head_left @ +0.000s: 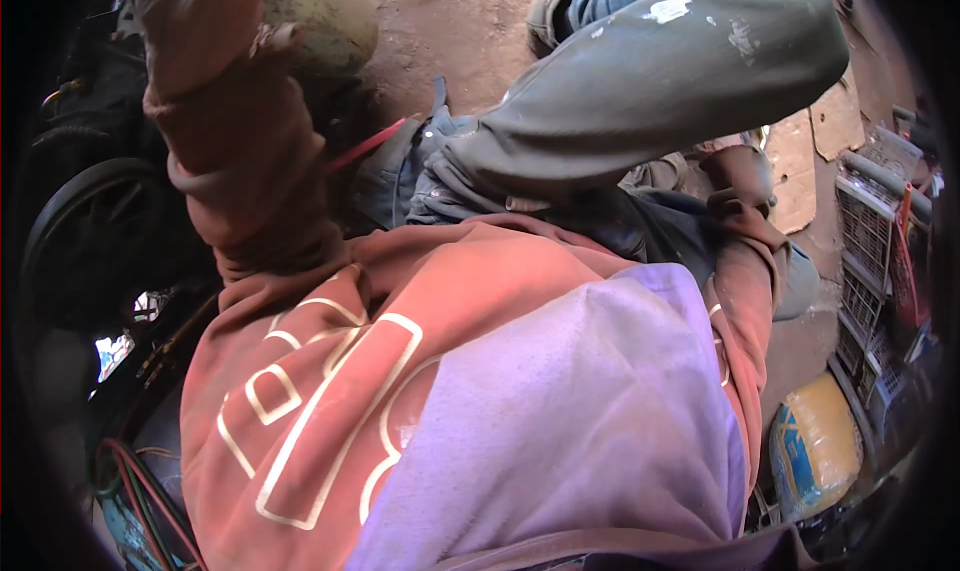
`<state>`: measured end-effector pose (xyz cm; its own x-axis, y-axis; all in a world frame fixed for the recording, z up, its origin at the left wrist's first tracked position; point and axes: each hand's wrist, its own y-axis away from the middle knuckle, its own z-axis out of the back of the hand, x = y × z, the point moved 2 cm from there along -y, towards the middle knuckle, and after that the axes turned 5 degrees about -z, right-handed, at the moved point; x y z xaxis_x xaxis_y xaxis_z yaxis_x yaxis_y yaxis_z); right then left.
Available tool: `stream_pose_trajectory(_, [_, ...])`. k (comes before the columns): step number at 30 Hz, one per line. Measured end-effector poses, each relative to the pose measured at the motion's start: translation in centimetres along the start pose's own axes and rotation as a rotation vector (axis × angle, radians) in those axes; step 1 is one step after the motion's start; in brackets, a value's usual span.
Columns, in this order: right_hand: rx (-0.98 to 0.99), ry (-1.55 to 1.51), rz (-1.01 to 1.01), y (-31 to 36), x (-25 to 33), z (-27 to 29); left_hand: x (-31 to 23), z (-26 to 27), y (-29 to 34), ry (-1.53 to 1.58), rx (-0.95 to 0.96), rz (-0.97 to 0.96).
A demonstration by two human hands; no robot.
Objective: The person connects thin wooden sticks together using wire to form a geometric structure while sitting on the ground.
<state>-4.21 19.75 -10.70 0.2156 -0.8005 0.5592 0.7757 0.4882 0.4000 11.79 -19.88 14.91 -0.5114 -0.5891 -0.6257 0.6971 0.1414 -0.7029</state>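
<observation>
My left arm, in a bunched reddish-brown sleeve, reaches up along the left side to the top edge, and its hand does not show. On the right, my other sleeve runs down to my right hand, which is mostly hidden beside my bent leg. Its fingers cannot be made out, nor can anything in them. Grey work trousers with white paint marks cover the raised leg. A purple cloth lies over the front of my red sweatshirt.
A dark wheel and machine parts stand at the left, with red and green cables below. A rounded, dirty container is at the top. Flattened cardboard, wire crates and a yellow-and-blue package lie along the right.
</observation>
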Motion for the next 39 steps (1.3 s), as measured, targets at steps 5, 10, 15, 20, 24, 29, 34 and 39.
stream_pose_trajectory(5, [-0.098, -0.572, 0.018, 8.8, 10.1, 3.5, -0.6, -0.6, 1.0, 0.010, 0.094, 0.011])
stream_pose_trajectory(10, [0.131, -0.507, 0.673, 15.2, 20.2, -0.1, -0.2, -2.9, 0.4, 0.067, 0.141, 0.055])
stream_pose_trajectory(15, [0.180, 0.264, 0.743, 14.4, 23.4, -2.1, -2.8, -5.5, -1.8, 0.020, 0.191, -0.059])
stream_pose_trajectory(20, [0.080, 0.343, 0.749, 14.4, 22.5, -3.5, -4.1, -8.4, -4.0, 0.058, 0.201, -0.103])
stream_pose_trajectory(24, [0.176, 0.310, 0.630, 12.7, 21.8, -4.5, -3.8, -10.6, -6.8, 0.350, 0.250, -0.201])
stream_pose_trajectory(29, [0.217, 0.171, 0.805, 11.2, 22.1, -5.6, -6.8, -14.5, -11.4, 0.246, 0.378, -0.318])
stream_pose_trajectory(34, [0.353, 0.020, 0.775, 10.1, 21.4, -5.1, -5.0, -21.0, -16.3, 0.402, 0.542, -0.357])
stream_pose_trajectory(39, [0.287, -0.619, 0.791, 8.7, 19.0, -5.2, -1.8, -24.1, -18.2, 0.347, 0.646, -0.132])
